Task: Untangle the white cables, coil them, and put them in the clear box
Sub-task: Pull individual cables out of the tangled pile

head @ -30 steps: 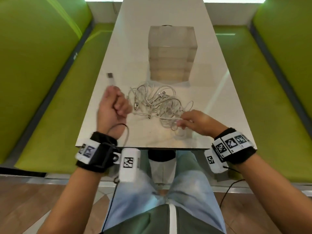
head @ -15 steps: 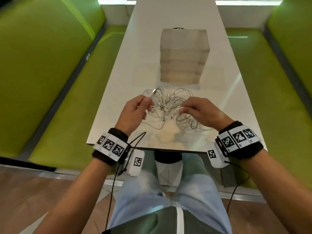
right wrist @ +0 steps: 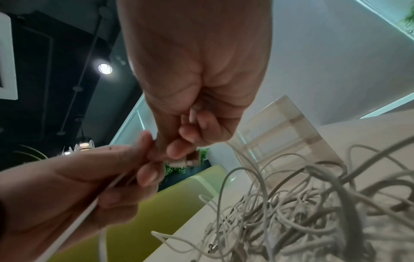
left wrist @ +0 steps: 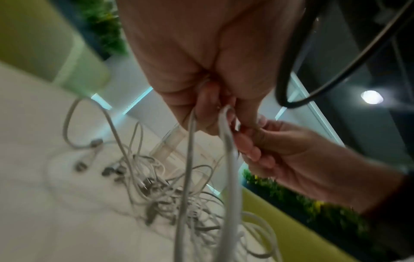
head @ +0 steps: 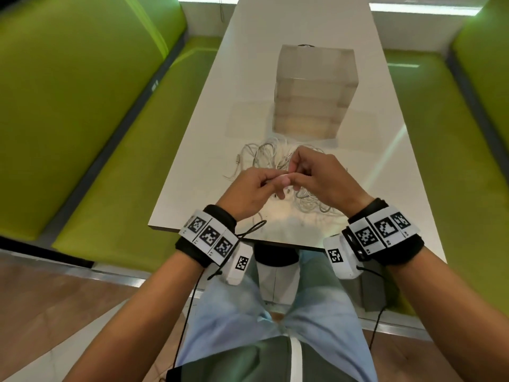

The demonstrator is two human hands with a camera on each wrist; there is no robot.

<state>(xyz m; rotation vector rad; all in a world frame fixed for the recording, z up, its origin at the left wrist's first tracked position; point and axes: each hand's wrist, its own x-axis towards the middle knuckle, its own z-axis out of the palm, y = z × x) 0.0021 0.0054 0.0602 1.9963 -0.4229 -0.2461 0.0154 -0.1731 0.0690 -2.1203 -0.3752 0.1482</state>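
A tangle of white cables (head: 265, 155) lies on the white table (head: 297, 26), just in front of the clear box (head: 314, 89). My two hands meet right above the pile. My left hand (head: 271, 183) pinches a loop of white cable, and two strands (left wrist: 226, 159) hang from its fingers down into the tangle (left wrist: 170, 191). My right hand (head: 296, 172) pinches the same cable at its plug end (right wrist: 186, 161), fingertip to fingertip with my left hand (right wrist: 125, 170). The pile (right wrist: 302, 221) and the box (right wrist: 282, 127) lie behind them.
Green benches run along both sides of the table (head: 91, 111) (head: 451, 161). The table's near edge (head: 209, 233) is just below my wrists. A black wrist-camera wire (left wrist: 289, 74) loops beside my left hand. Bare tabletop stretches behind the box.
My left hand has come in from the left of the pile and met the right hand above it. Both now pinch one cable lifted from the tangle.
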